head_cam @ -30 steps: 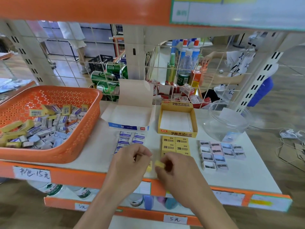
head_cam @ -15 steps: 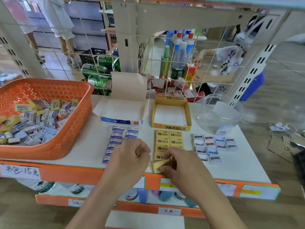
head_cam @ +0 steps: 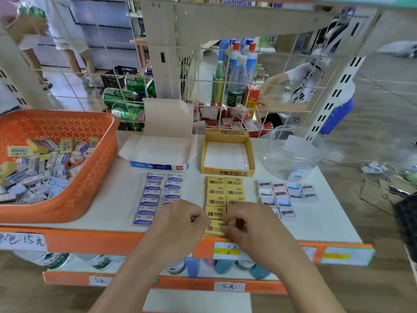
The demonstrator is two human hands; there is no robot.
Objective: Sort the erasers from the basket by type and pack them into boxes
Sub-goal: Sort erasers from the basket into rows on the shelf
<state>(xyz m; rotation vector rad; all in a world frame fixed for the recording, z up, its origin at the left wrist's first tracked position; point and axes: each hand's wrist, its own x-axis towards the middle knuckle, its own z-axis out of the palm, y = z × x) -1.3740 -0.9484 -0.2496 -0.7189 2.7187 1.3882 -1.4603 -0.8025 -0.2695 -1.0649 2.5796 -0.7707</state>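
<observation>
Head view: my right hand (head_cam: 250,227) has its fingers curled, the fingertips pinching the front yellow eraser (head_cam: 213,228) at the near edge of the white shelf (head_cam: 108,199). My left hand (head_cam: 178,224) is curled just beside it, the two hands close together; I cannot tell whether the left one holds anything. That eraser, marked 2B, lies at the near end of two columns of yellow 2B erasers (head_cam: 216,192). To their left sit two columns of blue-labelled erasers (head_cam: 153,195), to their right a grid of pastel erasers (head_cam: 286,193) in pink, blue and grey. Behind the yellow rows stands an open yellow box (head_cam: 228,172), showing only its white floor; behind the blue rows, an open white-and-blue box (head_cam: 158,166), its lid raised and nothing visible inside. A clear jar (head_cam: 293,159) lies tilted at the far right, a white card showing through its clear wall. At the left, the orange basket (head_cam: 85,184) holds a jumble of mixed erasers (head_cam: 38,168).
</observation>
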